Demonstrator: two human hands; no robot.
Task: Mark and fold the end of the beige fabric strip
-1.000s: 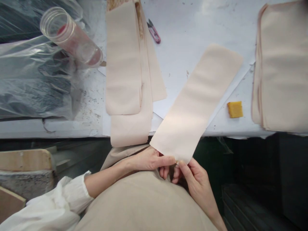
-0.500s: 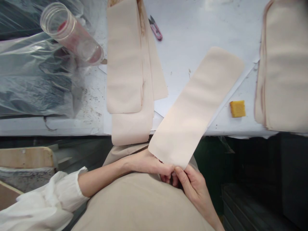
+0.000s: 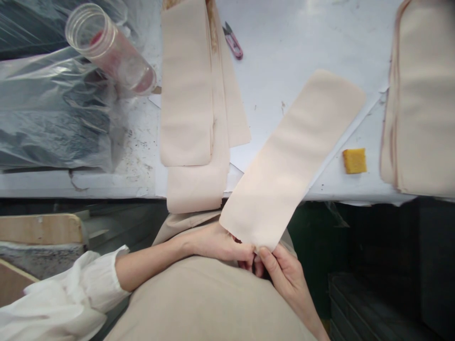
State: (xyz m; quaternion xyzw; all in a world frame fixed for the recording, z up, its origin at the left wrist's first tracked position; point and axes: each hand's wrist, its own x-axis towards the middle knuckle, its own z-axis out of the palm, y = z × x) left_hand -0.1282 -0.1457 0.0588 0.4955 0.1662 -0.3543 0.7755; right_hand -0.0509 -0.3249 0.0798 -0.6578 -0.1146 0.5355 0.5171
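A long beige strip [image 3: 291, 156] with rounded corners lies slanted over the table's front edge, its lower end hanging over my lap. My left hand [image 3: 227, 244] is under the lower left corner of the strip, fingers curled at its end. My right hand [image 3: 282, 265] pinches the bottom edge of the same strip between thumb and fingers, close against the left fingertips. The parts of the fingers beneath the strip are hidden.
Beige strips [image 3: 186, 94] are stacked left of centre, overhanging the table edge. More beige pieces [image 3: 426, 104] lie at the right. Pink snips [image 3: 233, 41], a yellow block [image 3: 354, 161], a clear jar [image 3: 113, 54] and plastic-wrapped dark material [image 3: 53, 109] rest on the white table [image 3: 302, 28].
The table items appear shifted slightly to the right in view. Both hands stay at the strip's lower end, with only a small shift of the fingers.
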